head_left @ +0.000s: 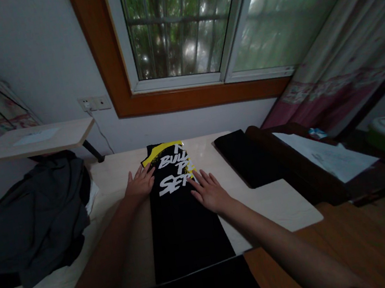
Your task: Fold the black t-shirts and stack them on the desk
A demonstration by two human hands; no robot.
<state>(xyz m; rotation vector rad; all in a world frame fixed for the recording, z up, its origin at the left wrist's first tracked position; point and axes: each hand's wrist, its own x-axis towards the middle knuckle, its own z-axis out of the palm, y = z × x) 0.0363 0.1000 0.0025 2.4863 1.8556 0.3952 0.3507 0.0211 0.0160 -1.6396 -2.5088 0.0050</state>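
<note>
A black T-shirt with white lettering and a yellow band lies in a long narrow fold on the pale table, its far end near the wall. My left hand rests at the shirt's left edge beside the yellow band, fingers spread. On the right edge, next to the lettering, lies my right hand, also flat with its fingers apart. Neither hand grips the cloth. Nearest me, a black area continues below the table's front edge; I cannot tell whether it is part of the shirt.
A heap of dark grey and black clothes sits on the left, under a small raised shelf. To the right lies a folded black cloth. Beyond it stands dark furniture with a white sheet. The pale table ends at a rounded right corner.
</note>
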